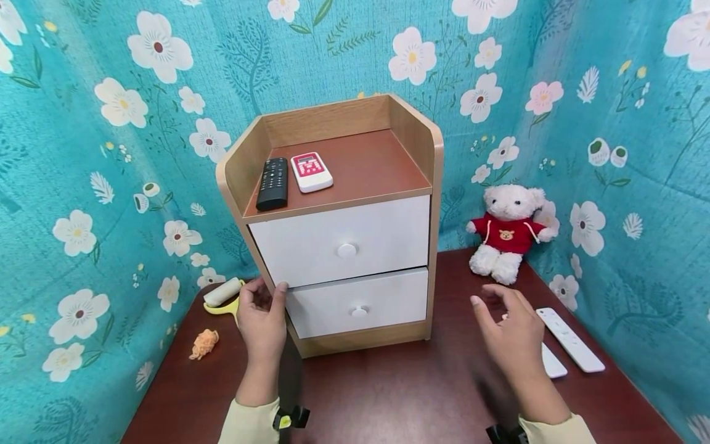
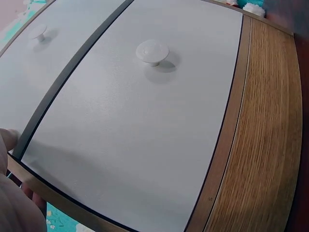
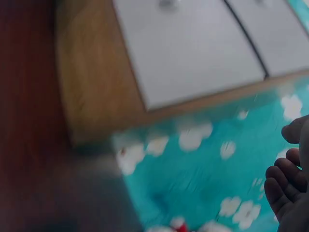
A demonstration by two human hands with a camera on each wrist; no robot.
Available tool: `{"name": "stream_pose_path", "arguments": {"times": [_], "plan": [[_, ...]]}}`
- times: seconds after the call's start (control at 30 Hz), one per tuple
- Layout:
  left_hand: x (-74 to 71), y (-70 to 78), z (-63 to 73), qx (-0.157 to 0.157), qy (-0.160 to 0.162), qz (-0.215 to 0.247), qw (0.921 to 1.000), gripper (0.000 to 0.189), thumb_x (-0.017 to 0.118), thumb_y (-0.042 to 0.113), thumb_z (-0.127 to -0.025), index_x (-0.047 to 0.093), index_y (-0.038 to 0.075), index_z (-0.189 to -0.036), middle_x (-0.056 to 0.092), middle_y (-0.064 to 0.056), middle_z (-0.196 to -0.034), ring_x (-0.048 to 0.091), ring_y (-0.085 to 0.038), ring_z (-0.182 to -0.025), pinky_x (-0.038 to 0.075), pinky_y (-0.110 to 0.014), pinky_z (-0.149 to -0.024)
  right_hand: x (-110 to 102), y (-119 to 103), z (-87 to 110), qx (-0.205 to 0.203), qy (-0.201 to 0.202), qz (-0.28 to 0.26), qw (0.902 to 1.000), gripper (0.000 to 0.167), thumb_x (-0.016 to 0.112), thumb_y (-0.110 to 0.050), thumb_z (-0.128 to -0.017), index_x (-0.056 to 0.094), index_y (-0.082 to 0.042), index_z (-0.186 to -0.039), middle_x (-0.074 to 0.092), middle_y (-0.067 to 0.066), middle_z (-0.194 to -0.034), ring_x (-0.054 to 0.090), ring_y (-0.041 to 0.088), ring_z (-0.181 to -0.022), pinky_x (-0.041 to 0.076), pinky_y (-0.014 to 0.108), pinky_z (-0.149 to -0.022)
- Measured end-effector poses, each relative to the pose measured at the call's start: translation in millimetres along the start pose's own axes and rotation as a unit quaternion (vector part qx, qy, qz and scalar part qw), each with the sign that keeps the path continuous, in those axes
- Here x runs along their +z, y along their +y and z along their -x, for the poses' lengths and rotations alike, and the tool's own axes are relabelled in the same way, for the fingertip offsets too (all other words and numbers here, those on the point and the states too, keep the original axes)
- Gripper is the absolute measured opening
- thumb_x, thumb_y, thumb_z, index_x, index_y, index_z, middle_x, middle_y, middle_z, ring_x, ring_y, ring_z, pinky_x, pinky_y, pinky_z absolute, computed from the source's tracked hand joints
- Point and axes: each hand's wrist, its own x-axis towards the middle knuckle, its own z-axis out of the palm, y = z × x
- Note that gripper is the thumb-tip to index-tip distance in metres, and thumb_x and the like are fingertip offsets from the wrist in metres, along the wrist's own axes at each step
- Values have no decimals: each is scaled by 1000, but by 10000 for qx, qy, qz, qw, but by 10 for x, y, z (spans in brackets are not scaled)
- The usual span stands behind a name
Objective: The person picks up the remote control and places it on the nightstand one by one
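A small wooden cabinet (image 1: 333, 348) with two white drawers stands on the dark table. Its upper drawer (image 1: 310, 246) and lower drawer (image 1: 327, 308) each have a round white knob. My left hand (image 1: 263, 324) grips the cabinet's left edge, the thumb on the front near the gap between the drawers and the fingers round the side. In the left wrist view, the lower drawer's knob (image 2: 152, 51) shows clear of that hand. My right hand (image 1: 513, 336) is held off the cabinet's right side with loosely bent fingers and nothing in its grasp.
On the cabinet top lie a black remote (image 1: 273, 185) and a white-and-red remote (image 1: 312, 172). A lint roller (image 1: 223, 293) and an orange scrunchie (image 1: 204, 344) lie at left. A teddy bear (image 1: 507, 234) sits back right; near my right hand lies a long white remote (image 1: 570, 340), with another white object.
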Motion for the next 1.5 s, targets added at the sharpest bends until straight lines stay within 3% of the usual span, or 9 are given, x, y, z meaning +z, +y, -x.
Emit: {"name": "stream_pose_path", "arguments": {"times": [0.13,0.27,0.53,0.8,1.07,1.33,1.5], "plan": [[3,-8,3,28,-25,-55,10000,41,82,12,-99,61,-6,-128,66,-4,-110,63,-12,-97,53,-14,-79,-109,298,95,600,-381,537,9960,45,89,-18,-90,73,0,-127,72,23,-116,67,40,-105,47,43,-86],[7,0,4,48,-31,-91,9999,41,82,12,-99,61,-6,-128,68,-6,-112,63,-11,-98,53,-13,-80,-252,602,199,1066,-794,994,9861,50,87,-21,-91,69,5,-129,67,30,-122,63,47,-115,46,62,-95],[0,44,2,-40,-45,-11,10000,40,82,11,-99,61,-6,-129,67,-13,-116,64,-11,-103,53,-13,-85,-471,1034,386,1921,-1533,1548,9569,53,84,-24,-93,65,8,-131,61,41,-131,55,57,-125,40,70,-101],[-15,46,12,-98,-29,-56,9999,40,82,13,-99,61,-5,-129,67,-19,-120,64,-9,-103,53,-13,-86,-548,1176,457,2064,-1911,1806,9425,63,84,-22,-91,58,17,-134,55,47,-133,50,62,-127,38,74,-106],[-18,51,27,-143,-44,-122,9998,42,82,15,-99,61,-5,-130,67,-13,-119,64,-10,-104,53,-12,-86,-585,1235,461,2370,-2292,2057,9214,69,84,-22,-88,56,21,-134,56,50,-128,53,65,-121,41,75,-104],[-4,65,24,-79,-1,-54,10000,41,82,13,-99,62,-6,-129,68,-19,-119,64,-8,-101,52,-13,-85,-583,1275,443,2384,-2403,2107,9171,68,85,-26,-88,59,19,-132,59,47,-123,56,63,-117,45,73,-98],[-1,49,17,-65,13,-11,10000,40,83,12,-98,62,-5,-128,67,-14,-115,64,-10,-101,53,-13,-84,-585,1281,436,2372,-2464,2128,9153,68,86,-27,-87,61,19,-132,61,47,-121,57,64,-115,46,73,-96]]}}
